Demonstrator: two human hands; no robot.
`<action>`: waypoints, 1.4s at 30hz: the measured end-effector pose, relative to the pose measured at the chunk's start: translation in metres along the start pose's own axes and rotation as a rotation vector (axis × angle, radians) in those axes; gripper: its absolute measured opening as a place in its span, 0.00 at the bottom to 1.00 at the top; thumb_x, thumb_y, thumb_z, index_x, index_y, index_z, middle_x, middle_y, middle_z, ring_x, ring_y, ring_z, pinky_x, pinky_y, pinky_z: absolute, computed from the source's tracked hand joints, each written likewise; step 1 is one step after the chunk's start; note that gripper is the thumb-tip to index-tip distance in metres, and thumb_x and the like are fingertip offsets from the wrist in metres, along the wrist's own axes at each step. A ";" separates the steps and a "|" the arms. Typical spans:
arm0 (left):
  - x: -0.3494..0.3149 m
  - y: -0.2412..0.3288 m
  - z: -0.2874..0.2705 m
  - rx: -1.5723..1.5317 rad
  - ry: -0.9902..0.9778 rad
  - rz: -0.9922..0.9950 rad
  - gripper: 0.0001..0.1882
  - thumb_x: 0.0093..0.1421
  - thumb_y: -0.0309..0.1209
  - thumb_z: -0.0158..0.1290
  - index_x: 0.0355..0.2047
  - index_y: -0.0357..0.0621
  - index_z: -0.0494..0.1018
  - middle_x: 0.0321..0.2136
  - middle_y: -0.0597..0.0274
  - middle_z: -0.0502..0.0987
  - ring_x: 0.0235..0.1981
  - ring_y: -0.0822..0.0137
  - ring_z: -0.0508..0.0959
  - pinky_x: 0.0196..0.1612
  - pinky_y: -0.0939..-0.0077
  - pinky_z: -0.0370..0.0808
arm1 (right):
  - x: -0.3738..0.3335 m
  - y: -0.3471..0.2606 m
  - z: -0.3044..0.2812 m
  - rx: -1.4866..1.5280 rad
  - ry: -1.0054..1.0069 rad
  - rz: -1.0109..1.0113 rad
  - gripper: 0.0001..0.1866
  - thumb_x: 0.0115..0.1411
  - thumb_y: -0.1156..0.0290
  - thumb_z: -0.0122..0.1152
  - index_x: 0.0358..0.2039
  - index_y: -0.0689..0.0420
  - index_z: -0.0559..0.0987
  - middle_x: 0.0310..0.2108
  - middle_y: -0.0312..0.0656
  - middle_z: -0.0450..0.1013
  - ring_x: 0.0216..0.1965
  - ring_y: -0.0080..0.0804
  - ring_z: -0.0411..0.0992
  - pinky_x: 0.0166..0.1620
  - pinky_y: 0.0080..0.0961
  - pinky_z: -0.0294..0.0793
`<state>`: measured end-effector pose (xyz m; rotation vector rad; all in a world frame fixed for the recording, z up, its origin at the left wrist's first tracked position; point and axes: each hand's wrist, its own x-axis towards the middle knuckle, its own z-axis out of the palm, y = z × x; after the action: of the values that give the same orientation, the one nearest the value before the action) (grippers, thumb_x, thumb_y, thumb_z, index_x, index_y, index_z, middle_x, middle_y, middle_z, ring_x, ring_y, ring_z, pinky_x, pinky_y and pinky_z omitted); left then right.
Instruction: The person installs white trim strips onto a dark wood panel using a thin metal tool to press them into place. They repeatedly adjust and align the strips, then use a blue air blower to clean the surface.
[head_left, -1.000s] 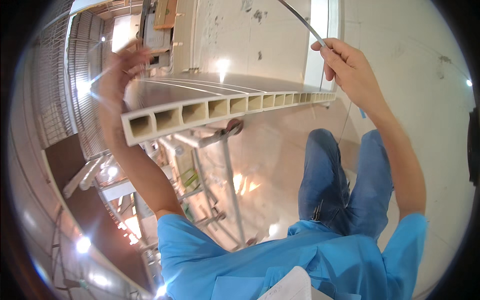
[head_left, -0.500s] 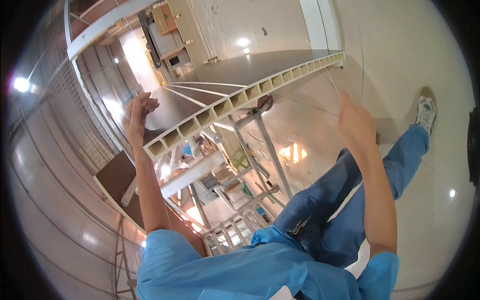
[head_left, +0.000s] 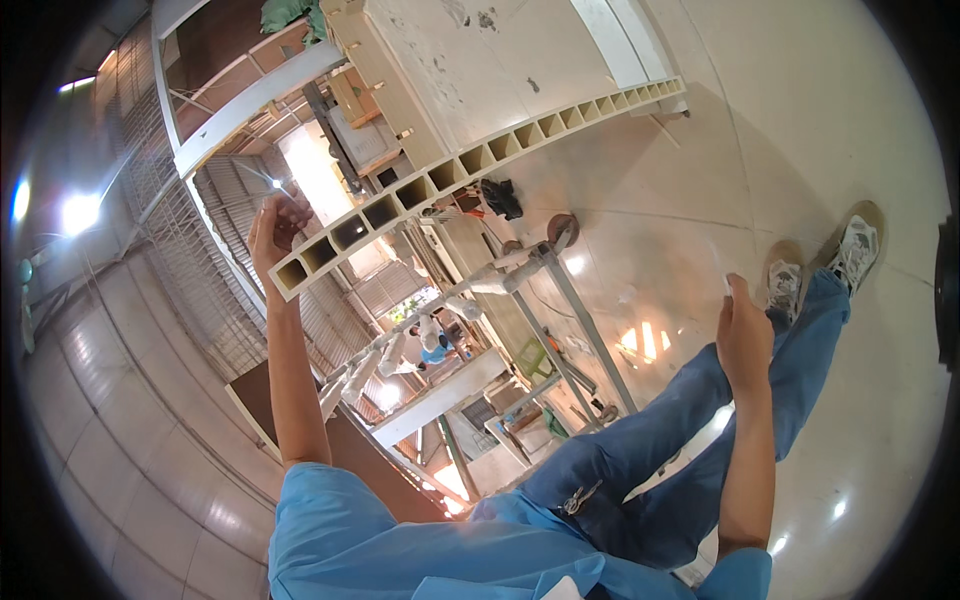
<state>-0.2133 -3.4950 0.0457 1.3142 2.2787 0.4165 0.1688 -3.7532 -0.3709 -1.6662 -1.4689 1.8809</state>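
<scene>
Above shiny floor tiles [head_left: 860,410], the left hand [head_left: 273,232] curls loosely beside the hollow panel [head_left: 500,147], the right hand [head_left: 745,338] showing an unclear grip.

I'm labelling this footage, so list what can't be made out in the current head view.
All in the head view:
Board: broad faces hidden, seen edge-on.
Right hand: whether it holds anything, hidden by its fingers.
Left hand: touch on the board unclear from this angle.
Shirt: cut off by the lower edge.
</scene>
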 end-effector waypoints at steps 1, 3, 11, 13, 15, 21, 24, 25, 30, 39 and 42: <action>0.000 0.000 0.000 -0.029 0.005 0.000 0.18 0.75 0.39 0.49 0.47 0.34 0.77 0.30 0.61 0.80 0.31 0.70 0.78 0.40 0.75 0.76 | -0.005 0.004 0.001 -0.055 -0.054 0.082 0.21 0.67 0.76 0.53 0.60 0.51 0.72 0.27 0.56 0.77 0.32 0.59 0.78 0.37 0.51 0.74; 0.001 0.000 0.000 0.021 0.055 -0.021 0.18 0.74 0.39 0.50 0.47 0.33 0.77 0.30 0.60 0.80 0.31 0.70 0.78 0.40 0.75 0.77 | -0.011 0.014 0.001 -0.141 -0.152 0.194 0.24 0.67 0.76 0.53 0.63 0.49 0.71 0.27 0.56 0.78 0.32 0.58 0.78 0.37 0.51 0.74; 0.002 0.003 0.001 0.080 0.027 -0.066 0.21 0.75 0.42 0.47 0.49 0.35 0.78 0.34 0.59 0.82 0.34 0.69 0.78 0.42 0.74 0.76 | -0.010 0.037 0.019 -0.018 -0.015 0.087 0.24 0.68 0.74 0.53 0.64 0.49 0.71 0.27 0.57 0.78 0.30 0.57 0.78 0.37 0.50 0.75; 0.001 0.002 0.003 0.083 0.039 -0.076 0.21 0.75 0.42 0.47 0.48 0.34 0.78 0.33 0.59 0.81 0.33 0.70 0.79 0.41 0.75 0.77 | -0.005 0.035 0.014 0.060 0.028 0.085 0.23 0.69 0.72 0.53 0.64 0.49 0.72 0.27 0.57 0.77 0.29 0.56 0.78 0.36 0.49 0.75; 0.000 0.001 0.005 0.062 0.004 -0.056 0.20 0.75 0.41 0.49 0.47 0.34 0.79 0.32 0.60 0.81 0.32 0.71 0.79 0.39 0.76 0.77 | 0.004 0.025 0.003 0.166 0.067 0.081 0.22 0.69 0.71 0.54 0.64 0.49 0.73 0.27 0.57 0.77 0.28 0.55 0.78 0.35 0.47 0.75; -0.001 -0.004 0.007 0.157 -0.010 -0.143 0.19 0.74 0.40 0.50 0.46 0.34 0.80 0.33 0.59 0.83 0.35 0.70 0.81 0.42 0.77 0.76 | 0.037 -0.078 -0.042 0.208 -0.015 -0.074 0.22 0.69 0.77 0.52 0.62 0.56 0.74 0.43 0.55 0.78 0.39 0.49 0.78 0.44 0.36 0.75; -0.004 -0.004 0.013 0.117 -0.031 -0.165 0.18 0.73 0.39 0.51 0.45 0.34 0.81 0.33 0.59 0.83 0.36 0.70 0.81 0.43 0.75 0.76 | 0.047 -0.158 -0.071 0.273 -0.179 -0.194 0.24 0.68 0.77 0.53 0.64 0.54 0.74 0.53 0.53 0.76 0.49 0.48 0.76 0.53 0.34 0.74; -0.004 -0.004 0.017 0.122 -0.027 -0.172 0.17 0.73 0.38 0.52 0.45 0.34 0.81 0.33 0.59 0.83 0.37 0.70 0.82 0.44 0.75 0.76 | 0.052 -0.185 -0.078 0.292 -0.200 -0.281 0.25 0.67 0.78 0.53 0.65 0.53 0.73 0.53 0.52 0.76 0.49 0.49 0.77 0.53 0.34 0.74; -0.011 0.007 0.032 0.075 -0.116 -0.211 0.14 0.70 0.33 0.55 0.45 0.35 0.82 0.34 0.59 0.84 0.40 0.70 0.81 0.49 0.75 0.76 | 0.077 -0.296 -0.108 0.123 -0.472 -0.366 0.27 0.67 0.77 0.54 0.66 0.48 0.73 0.43 0.47 0.77 0.39 0.48 0.76 0.44 0.34 0.76; 0.008 0.023 0.027 0.333 -0.703 -0.161 0.22 0.69 0.41 0.54 0.58 0.44 0.76 0.57 0.50 0.78 0.59 0.48 0.76 0.63 0.57 0.70 | 0.116 -0.354 -0.114 -0.066 -0.708 -0.335 0.26 0.66 0.76 0.57 0.64 0.42 0.76 0.29 0.44 0.70 0.29 0.43 0.72 0.34 0.36 0.73; 0.020 0.021 0.029 0.386 -0.964 -0.083 0.27 0.69 0.42 0.52 0.65 0.46 0.70 0.65 0.52 0.70 0.66 0.49 0.69 0.68 0.55 0.64 | 0.126 -0.361 -0.117 -0.060 -0.768 -0.281 0.25 0.66 0.76 0.58 0.62 0.42 0.77 0.27 0.43 0.69 0.29 0.41 0.72 0.34 0.35 0.73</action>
<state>-0.1913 -3.4663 0.0264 1.1982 1.5899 -0.6073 0.0742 -3.4331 -0.1516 -0.6857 -1.8948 2.4377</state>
